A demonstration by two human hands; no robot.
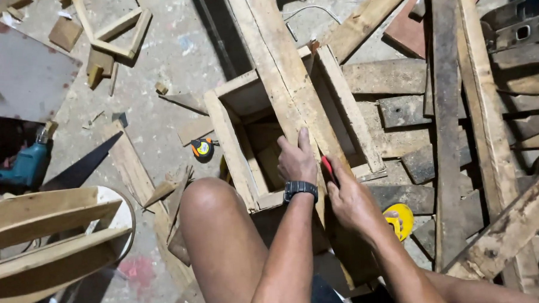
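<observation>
Left hand [296,159] pressed flat on long plank [282,79], fingers spread, grip clasping nothing. Right hand [350,197] just beside it, grip pinched on red pencil [328,168], tip at plank's edge. Plank lying lengthwise across open wooden box [239,146] on concrete floor [165,59]. Tape measure [202,148] left of box; teal drill [20,168] well apart.

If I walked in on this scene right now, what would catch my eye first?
Probably the open wooden box frame at the centre, with a long plank laid across it. The left hand presses the plank flat, while the right hand holds a red pencil against its edge. Scrap boards litter the floor at right; a teal drill lies far left.
</observation>
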